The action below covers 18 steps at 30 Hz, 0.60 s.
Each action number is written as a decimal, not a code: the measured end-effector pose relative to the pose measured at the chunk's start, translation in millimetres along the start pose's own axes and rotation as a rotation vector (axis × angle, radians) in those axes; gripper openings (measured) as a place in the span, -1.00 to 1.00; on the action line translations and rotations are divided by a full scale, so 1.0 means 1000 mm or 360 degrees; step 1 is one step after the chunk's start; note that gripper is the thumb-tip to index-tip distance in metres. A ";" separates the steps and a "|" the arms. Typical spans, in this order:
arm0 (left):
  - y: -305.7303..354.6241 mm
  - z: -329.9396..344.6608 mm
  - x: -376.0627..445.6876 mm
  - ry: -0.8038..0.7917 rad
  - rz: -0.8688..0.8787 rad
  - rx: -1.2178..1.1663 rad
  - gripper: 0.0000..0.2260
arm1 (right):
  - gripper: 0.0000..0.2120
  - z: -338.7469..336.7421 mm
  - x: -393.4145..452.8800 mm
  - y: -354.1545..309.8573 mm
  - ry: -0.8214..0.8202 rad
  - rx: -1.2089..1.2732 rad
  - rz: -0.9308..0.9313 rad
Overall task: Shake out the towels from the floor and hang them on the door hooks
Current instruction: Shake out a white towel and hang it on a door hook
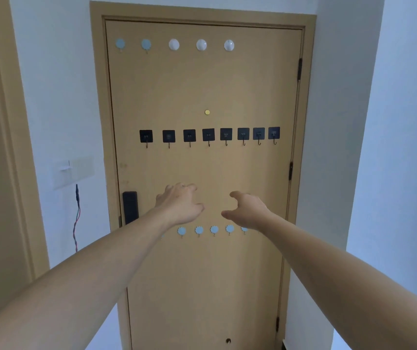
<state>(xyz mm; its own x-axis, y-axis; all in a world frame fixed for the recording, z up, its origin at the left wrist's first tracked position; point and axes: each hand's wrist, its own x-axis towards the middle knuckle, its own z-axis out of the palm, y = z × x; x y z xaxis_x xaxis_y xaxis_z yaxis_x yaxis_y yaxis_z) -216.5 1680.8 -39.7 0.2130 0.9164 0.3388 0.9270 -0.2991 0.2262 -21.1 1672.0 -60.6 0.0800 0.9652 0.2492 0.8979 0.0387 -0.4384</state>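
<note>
In the head view, the left hand (pixel 179 203) and right hand (pixel 246 210) are held out with fingers loosely spread, nothing grasped, before the closed tan wooden door (pixel 202 84). Above the fingertips a row of black square adhesive hooks (pixel 208 135) is seen; no towel is visible

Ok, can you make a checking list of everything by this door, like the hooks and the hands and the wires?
Surface: tan wooden door, closed.
Job's things: row of eight square black stick-on hooks, all bare; five round pale hooks on top; round pale blue hooks lower down; no towels seen.
Clutter: nothing seen.
Hands: left hand and right hand reach toward the door, fingers loose, holding nothing.
Cables: twisted red and dark wire hangs on the left wall.
Surroundings: white walls; black door lock.
</note>
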 end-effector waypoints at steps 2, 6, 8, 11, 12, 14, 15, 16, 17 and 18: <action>-0.002 0.015 0.029 -0.0003 -0.0006 0.0023 -0.44 | -0.28 0.011 0.030 0.014 0.0000 0.0012 0.0001; 0.005 0.047 0.093 -0.0016 -0.0016 0.0025 -0.44 | -0.29 0.022 0.100 0.046 0.0033 0.0133 0.0021; 0.012 0.065 0.125 -0.0039 -0.0018 0.0056 -0.44 | -0.29 0.029 0.133 0.064 0.0010 0.0176 0.0037; 0.021 0.095 0.167 -0.0063 -0.0031 0.0065 -0.45 | -0.29 0.042 0.170 0.091 -0.0053 0.0196 0.0059; 0.024 0.107 0.182 -0.0082 -0.0033 0.0058 -0.45 | -0.29 0.047 0.182 0.102 -0.0068 0.0198 0.0070; 0.030 0.134 0.209 -0.0146 -0.0025 0.0049 -0.44 | -0.29 0.058 0.204 0.126 -0.0090 0.0184 0.0106; 0.032 0.148 0.220 -0.0183 -0.0015 0.0051 -0.44 | -0.29 0.065 0.213 0.137 -0.0106 0.0176 0.0130; 0.034 0.163 0.231 -0.0218 -0.0002 0.0051 -0.45 | -0.29 0.073 0.221 0.149 -0.0122 0.0171 0.0154; 0.036 0.178 0.242 -0.0250 0.0011 0.0041 -0.45 | -0.29 0.081 0.228 0.161 -0.0140 0.0164 0.0180; 0.037 0.194 0.251 -0.0280 0.0022 0.0031 -0.46 | -0.29 0.090 0.234 0.174 -0.0158 0.0158 0.0210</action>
<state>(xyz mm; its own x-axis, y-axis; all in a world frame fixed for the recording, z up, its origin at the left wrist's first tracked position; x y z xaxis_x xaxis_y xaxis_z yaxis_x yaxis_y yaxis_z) -68.2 1951.8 -123.6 0.2748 0.9452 0.1762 0.9292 -0.3081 0.2042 114.4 1927.5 -156.3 0.1467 0.9841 0.0999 0.8350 -0.0690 -0.5458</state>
